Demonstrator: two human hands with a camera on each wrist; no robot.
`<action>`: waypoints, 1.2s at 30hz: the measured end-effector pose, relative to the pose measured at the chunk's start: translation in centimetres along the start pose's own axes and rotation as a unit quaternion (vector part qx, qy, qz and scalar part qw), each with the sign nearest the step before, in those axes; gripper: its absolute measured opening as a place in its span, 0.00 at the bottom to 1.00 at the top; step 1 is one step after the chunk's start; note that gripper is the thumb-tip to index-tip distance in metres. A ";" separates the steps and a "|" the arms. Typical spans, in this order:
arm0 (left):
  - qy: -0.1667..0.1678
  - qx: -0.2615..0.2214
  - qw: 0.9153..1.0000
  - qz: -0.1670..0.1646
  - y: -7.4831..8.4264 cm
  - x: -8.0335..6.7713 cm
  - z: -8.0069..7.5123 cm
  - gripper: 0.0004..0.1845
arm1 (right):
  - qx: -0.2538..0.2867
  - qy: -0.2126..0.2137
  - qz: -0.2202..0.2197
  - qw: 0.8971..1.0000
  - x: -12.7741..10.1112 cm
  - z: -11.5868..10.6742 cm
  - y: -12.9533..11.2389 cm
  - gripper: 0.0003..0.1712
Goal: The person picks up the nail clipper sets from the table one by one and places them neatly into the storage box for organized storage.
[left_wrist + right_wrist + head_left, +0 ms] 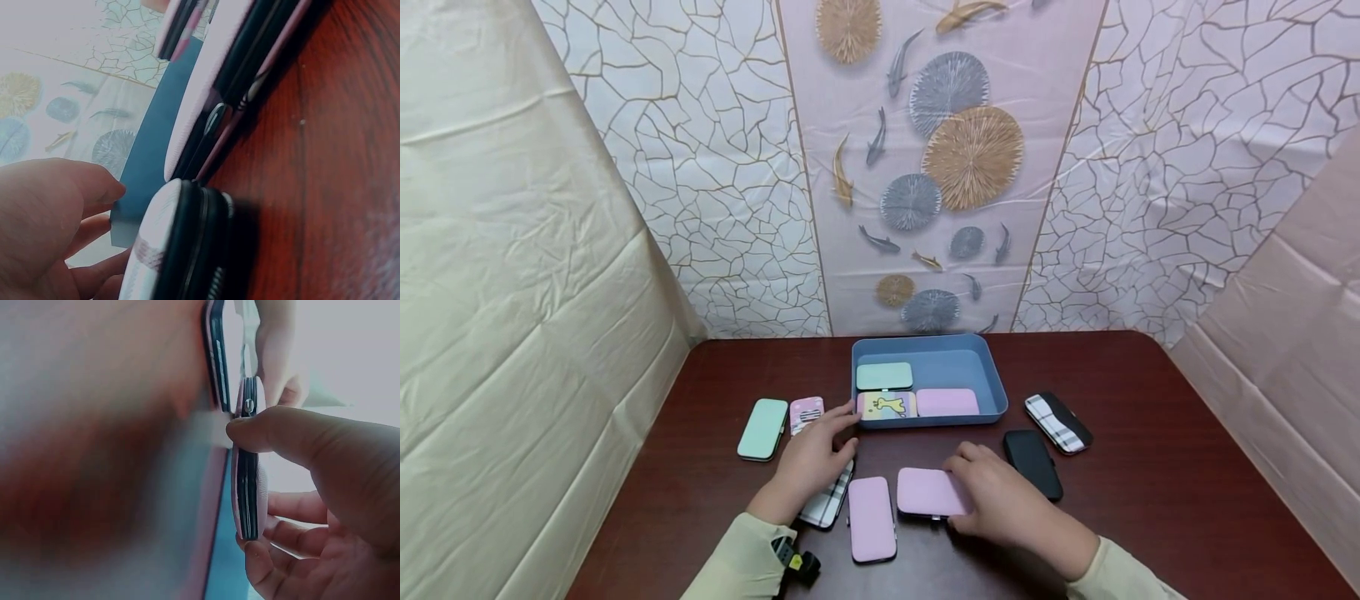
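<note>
Nearest the camera, a pink case [872,518] lies lengthwise on the dark red table [1150,467], with a plaid case [826,502] just to its left, partly under the left wrist. No writing or brand can be read on any case — only patterns: plaid, stripes, a yellow cartoon print.

Beside these, the right hand [1000,498] grips a second pink case [931,492]; the right wrist view shows the thumb [281,431] pressed on its edge near the clasp and the other fingers curled round the far side. A black case [1033,463] lies just right of that hand. The left hand [814,460] rests with fingers extended and relaxed, fingertips reaching a striped pink case [806,412] near the blue tray [992,375] — it grasps nothing.

Farther out sit a mint case [763,428] on the left and a plaid-fronted black case [1058,422] on the right. Inside the tray lie a mint case, a cartoon-print case [886,405] and a pink one.
</note>
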State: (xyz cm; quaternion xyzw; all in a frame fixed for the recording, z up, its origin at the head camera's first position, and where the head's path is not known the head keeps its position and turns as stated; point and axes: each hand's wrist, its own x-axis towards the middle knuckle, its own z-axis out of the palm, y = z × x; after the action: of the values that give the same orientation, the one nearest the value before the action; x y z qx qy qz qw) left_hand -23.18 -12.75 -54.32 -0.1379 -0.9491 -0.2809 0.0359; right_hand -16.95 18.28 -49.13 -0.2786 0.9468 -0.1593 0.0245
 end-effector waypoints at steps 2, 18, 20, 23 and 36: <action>0.000 -0.001 1.000 0.000 0.0 0.0 0.0 0.26 | 0.002 0.009 -0.001 1.000 0.1 -0.5 0.1 0.33; -0.004 -0.002 1.000 0.005 -0.2 0.1 -0.1 0.25 | -0.009 0.067 -0.027 0.997 2.0 -3.1 1.4 0.32; -0.004 -0.002 1.000 0.006 -0.2 0.1 -0.1 0.25 | -0.006 0.064 -0.023 0.998 2.2 -3.2 1.5 0.32; -0.003 -0.004 1.000 0.007 -0.1 0.1 -0.1 0.25 | -0.005 0.059 -0.015 0.998 2.7 -3.6 1.8 0.33; -0.001 -0.006 1.000 0.009 -0.2 0.0 -0.1 0.25 | -0.025 0.051 0.005 0.998 4.7 -4.5 3.5 0.33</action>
State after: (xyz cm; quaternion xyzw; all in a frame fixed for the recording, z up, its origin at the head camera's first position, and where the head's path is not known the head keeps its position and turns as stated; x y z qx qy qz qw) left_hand -23.20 -12.96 -54.38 -0.1471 -0.9462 -0.2859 0.0369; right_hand -23.39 19.81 -45.78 -0.2661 0.9519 -0.1492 -0.0296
